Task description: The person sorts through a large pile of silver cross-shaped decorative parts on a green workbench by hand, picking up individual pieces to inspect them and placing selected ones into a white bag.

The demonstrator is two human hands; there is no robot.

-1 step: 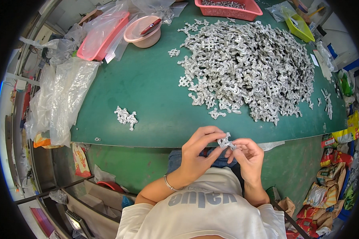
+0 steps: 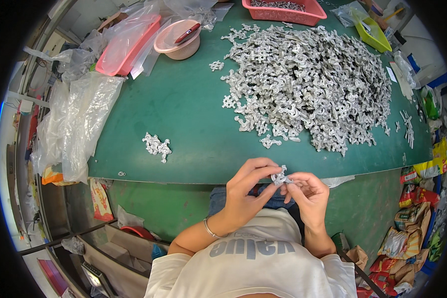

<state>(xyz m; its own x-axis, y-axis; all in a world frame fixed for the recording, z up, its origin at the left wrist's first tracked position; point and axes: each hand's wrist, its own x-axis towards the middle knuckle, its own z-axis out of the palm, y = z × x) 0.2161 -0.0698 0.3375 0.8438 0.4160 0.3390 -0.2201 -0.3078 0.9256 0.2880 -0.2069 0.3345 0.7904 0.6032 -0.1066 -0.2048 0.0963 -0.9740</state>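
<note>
A small silvery metal casting (image 2: 280,176) with several arms is held between my two hands, just over the front edge of the green table. My left hand (image 2: 250,186) pinches it from the left between thumb and fingers. My right hand (image 2: 308,192) grips its right side with thumb and fingertips. Ahead and to the right lies a large heap of similar metal castings (image 2: 308,84). A small cluster of castings (image 2: 157,146) rests apart on the left of the table, and a single loose casting (image 2: 270,142) lies at the heap's near edge.
Clear plastic bags (image 2: 87,119) hang over the table's left edge. A pink tray (image 2: 129,49) and a round pink basket (image 2: 179,49) with a red-handled tool stand back left. Another pink basket (image 2: 288,15) is at the far side, a yellow-green tray (image 2: 375,37) far right.
Both hands stay in nearly the same place; the fingers of my right hand have shifted very slightly on the casting. The heap and the small cluster look the same.
</note>
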